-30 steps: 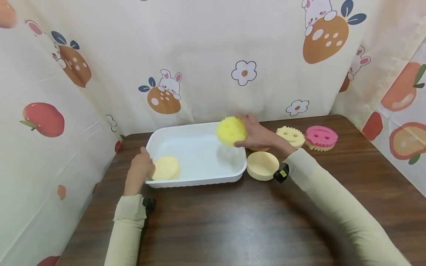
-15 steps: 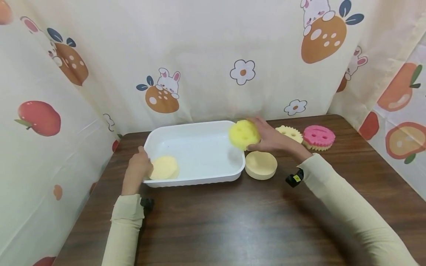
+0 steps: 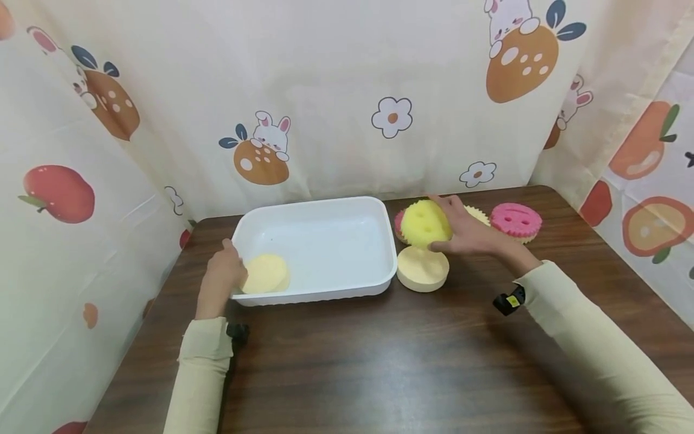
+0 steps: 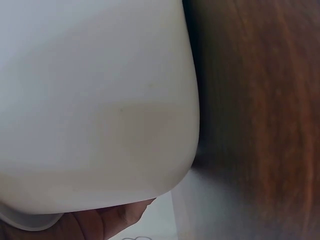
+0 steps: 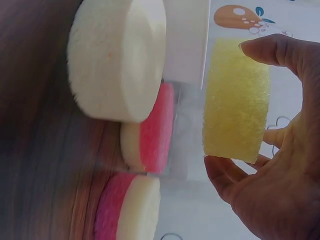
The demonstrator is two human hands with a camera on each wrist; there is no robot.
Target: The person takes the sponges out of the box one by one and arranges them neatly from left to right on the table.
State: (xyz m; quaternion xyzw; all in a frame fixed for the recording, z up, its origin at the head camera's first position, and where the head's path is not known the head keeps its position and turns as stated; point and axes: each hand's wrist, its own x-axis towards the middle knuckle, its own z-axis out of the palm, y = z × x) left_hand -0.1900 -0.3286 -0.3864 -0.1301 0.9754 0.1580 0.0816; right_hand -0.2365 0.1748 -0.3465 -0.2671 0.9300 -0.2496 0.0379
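Note:
My right hand point(image 3: 470, 232) grips a round yellow scrub sponge point(image 3: 425, 224) with face holes, thumb on one side and fingers on the other. In the right wrist view the sponge point(image 5: 235, 100) is off the table. It overlaps a pink-and-cream sponge point(image 3: 400, 224) behind it in the head view. A plain cream round sponge point(image 3: 423, 269) lies just in front, beside the tray. At the left, my left hand point(image 3: 221, 274) holds the rim of a white tray point(image 3: 325, 293). Another cream sponge point(image 3: 265, 273) lies in the tray's near left corner, by that hand.
Further right on the brown wooden table point(image 3: 347, 361) sit a cream sponge with a toothed edge point(image 3: 478, 216), partly behind my right hand, and a pink-topped sponge point(image 3: 517, 220). A printed curtain point(image 3: 336, 90) hangs right behind the tray and along both sides.
My right hand has carried the yellow sponge rightward, from over the tray's right side to above the table beside it. The left hand stays at the tray rim.

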